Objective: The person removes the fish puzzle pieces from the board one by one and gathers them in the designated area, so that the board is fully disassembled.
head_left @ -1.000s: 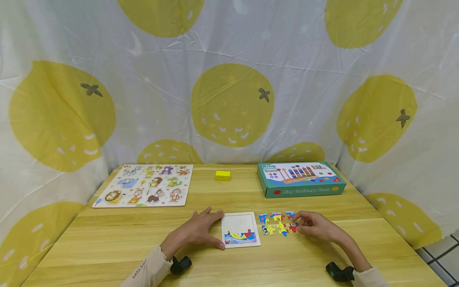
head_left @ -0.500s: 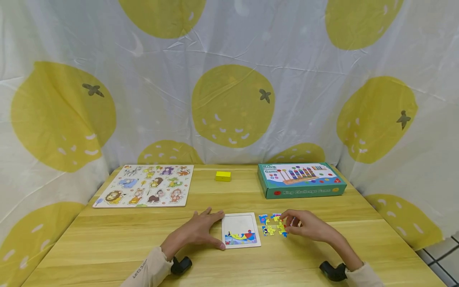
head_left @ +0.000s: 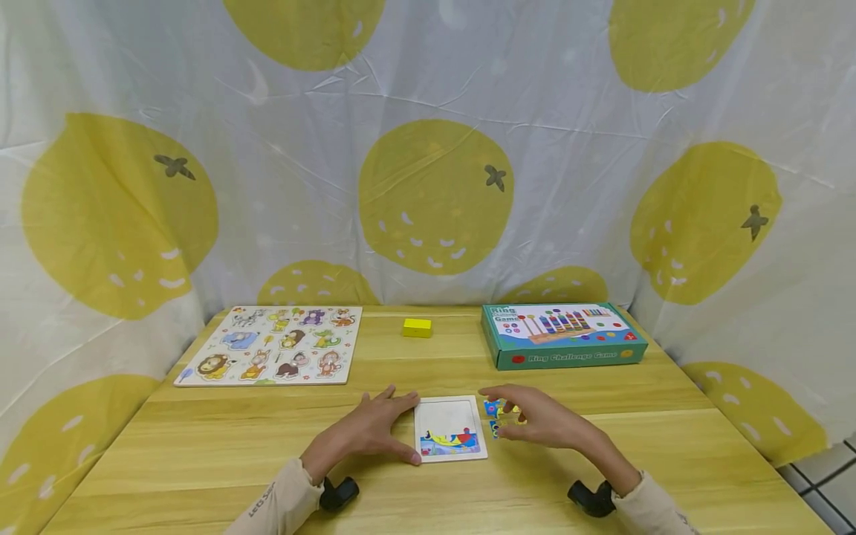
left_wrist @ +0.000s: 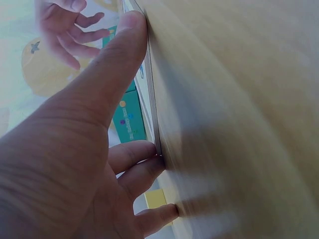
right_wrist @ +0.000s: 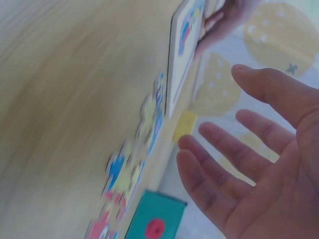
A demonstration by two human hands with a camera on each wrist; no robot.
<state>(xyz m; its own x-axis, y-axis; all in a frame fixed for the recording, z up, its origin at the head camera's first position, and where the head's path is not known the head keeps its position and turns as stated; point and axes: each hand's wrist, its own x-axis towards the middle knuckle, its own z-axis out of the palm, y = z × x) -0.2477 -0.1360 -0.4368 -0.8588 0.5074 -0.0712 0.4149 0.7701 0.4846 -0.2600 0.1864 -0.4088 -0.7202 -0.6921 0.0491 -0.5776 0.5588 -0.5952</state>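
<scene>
A small white-framed jigsaw tray lies flat on the table, its lower part filled with a yellow, red and blue picture and its upper part bare. My left hand rests along its left edge, thumb at the near corner and forefinger at the far one, fingers spread. To the tray's right, my right hand hovers over loose jigsaw pieces with loosely bent fingers and nothing between them. That hand hides most of the pieces in the head view; a blue piece still shows by the tray.
An animal peg puzzle board lies at the back left. A yellow block sits at the back middle. The green Ring Challenge Game box stands at the back right, before a fruit-print curtain.
Over the last second my right hand has moved left across the loose pieces, from the far-right ones towards the tray. My left hand and the tray have stayed put.
</scene>
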